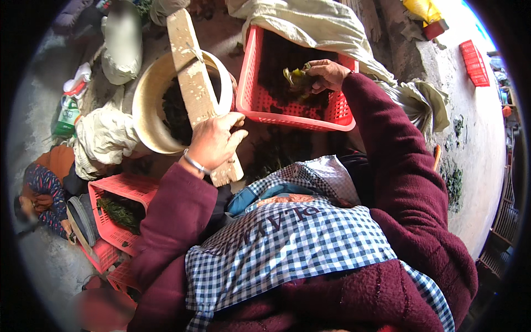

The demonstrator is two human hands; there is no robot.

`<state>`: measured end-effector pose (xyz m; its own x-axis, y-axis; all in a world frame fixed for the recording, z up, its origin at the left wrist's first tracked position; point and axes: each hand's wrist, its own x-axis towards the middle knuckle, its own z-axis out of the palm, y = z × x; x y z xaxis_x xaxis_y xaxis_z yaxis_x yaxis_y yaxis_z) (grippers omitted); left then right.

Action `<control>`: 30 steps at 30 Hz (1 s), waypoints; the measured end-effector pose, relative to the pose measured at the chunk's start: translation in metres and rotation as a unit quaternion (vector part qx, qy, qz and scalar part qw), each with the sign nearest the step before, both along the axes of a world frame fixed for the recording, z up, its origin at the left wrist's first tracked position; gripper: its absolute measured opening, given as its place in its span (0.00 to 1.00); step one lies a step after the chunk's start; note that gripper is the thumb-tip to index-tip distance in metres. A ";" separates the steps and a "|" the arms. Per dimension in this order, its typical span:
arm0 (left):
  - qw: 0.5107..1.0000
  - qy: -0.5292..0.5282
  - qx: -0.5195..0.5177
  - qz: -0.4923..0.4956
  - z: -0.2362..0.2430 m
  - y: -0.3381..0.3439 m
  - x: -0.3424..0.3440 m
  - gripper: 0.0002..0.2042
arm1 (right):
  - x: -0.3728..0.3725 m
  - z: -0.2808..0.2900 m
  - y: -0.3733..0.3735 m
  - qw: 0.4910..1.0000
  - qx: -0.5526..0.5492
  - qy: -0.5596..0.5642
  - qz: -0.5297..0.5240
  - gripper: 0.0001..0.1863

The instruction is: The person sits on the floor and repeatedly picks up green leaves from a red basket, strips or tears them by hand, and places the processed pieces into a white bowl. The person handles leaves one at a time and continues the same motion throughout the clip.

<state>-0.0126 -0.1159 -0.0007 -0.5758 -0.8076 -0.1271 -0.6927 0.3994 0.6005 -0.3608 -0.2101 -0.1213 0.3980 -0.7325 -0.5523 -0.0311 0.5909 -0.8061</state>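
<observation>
Yellow-green leaves (297, 80) gripped in the right hand (328, 74).
From my remote seat I see that hand over a red basket (298, 120); the left hand (213, 139), fingers bent, rests on a wooden board (191, 58) across a pale bucket (146, 105); whether it pinches anything, I cannot tell.

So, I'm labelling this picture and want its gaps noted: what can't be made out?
All in the head view:
Bucket: middle of its inside, hidden by the plank.
Basket under the right hand: far rim, covered by pale cloth.
Left hand: palm, hidden by its own back.
Held leaf: gripped end, hidden by the right hand.
White sack: upper part, blurred.
</observation>
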 end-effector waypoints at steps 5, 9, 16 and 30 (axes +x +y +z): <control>0.942 0.312 0.077 0.091 -0.007 0.005 -0.036 0.30 | 0.035 0.106 0.065 0.992 -0.088 -0.096 -0.005 0.12; 0.866 0.439 0.233 0.055 -0.017 0.015 -0.070 0.23 | 0.064 0.131 0.113 0.980 -0.135 -0.144 -0.005 0.14; 0.832 0.490 0.184 0.186 0.010 0.044 -0.042 0.09 | 0.063 0.118 0.165 0.967 -0.108 -0.196 -0.119 0.12; 0.797 0.529 0.269 0.114 0.070 0.058 0.020 0.13 | 0.064 0.103 0.187 0.965 -0.119 -0.193 -0.129 0.03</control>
